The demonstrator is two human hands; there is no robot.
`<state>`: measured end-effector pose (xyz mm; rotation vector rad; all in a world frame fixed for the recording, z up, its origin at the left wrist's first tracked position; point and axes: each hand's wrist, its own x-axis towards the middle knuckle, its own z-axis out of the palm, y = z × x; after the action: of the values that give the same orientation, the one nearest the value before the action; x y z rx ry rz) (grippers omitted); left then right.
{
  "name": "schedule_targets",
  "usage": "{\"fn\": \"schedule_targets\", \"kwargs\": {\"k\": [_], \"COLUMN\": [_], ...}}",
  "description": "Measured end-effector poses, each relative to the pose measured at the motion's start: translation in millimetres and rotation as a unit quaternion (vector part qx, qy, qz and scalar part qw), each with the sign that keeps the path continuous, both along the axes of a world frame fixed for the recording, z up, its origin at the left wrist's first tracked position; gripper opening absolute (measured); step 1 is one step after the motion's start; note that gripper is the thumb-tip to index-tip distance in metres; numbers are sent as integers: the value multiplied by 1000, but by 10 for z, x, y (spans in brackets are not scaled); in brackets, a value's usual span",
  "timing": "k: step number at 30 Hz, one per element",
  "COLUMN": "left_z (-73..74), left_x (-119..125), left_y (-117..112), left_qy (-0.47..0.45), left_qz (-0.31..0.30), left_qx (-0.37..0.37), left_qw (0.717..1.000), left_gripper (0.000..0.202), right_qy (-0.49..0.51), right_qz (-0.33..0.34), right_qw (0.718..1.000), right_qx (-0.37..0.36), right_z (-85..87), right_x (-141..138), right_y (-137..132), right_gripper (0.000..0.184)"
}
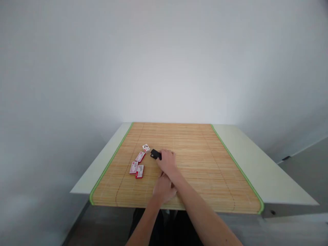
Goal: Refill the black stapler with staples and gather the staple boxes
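Note:
My right hand (167, 161) is closed around a black stapler (155, 154), whose front end sticks out to the left, low over the mat. Closer to the table's front edge, my left hand (163, 189) rests with its fingers curled, partly beneath my right wrist. Whatever its fingers may hold is hidden. Left of the hands lie several small red-and-white boxes: a nearest box (139, 171), one touching or close beside it (133, 167), and a tilted box (140, 156). Beyond them is a white box with dark and red print (146, 148), close to the stapler's tip.
A bamboo mat (194, 143) with green edging covers the middle of a white table (243, 157). A pale wall (164, 68) rises right behind the table. My legs are under the front edge.

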<state>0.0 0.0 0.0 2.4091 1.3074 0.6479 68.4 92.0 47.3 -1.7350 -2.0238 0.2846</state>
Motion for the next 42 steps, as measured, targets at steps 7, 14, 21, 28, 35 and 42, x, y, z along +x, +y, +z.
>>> {"fn": "schedule_targets", "kwargs": {"k": [7, 14, 21, 28, 35, 42], "left_z": [231, 172, 87, 67, 109, 104], "left_x": [-12, 71, 189, 260, 230, 231], "left_y": [-82, -102, -100, -113, -98, -98], "left_qy": [-97, -17, 71, 44, 4, 1], "left_qz": [96, 142, 151, 166, 148, 152], "left_qx": [3, 72, 80, 55, 21, 29], "left_qw": [991, 987, 983, 984, 989, 988], "left_gripper": [25, 50, 63, 64, 65, 65], "right_qy": [-9, -11, -15, -35, -47, 56], "right_qz": [38, 73, 102, 115, 190, 181], "right_qw": [999, 997, 995, 992, 980, 982], "right_qx": [3, -4, -17, -35, -40, -9], "right_z": [-1, -63, -37, 112, 460, 676], "right_x": [1026, 1441, 1460, 1347, 1139, 1854], "right_y": [-115, -300, -225, -82, 103, -4], "right_gripper": [36, 39, 41, 38, 26, 31]}}
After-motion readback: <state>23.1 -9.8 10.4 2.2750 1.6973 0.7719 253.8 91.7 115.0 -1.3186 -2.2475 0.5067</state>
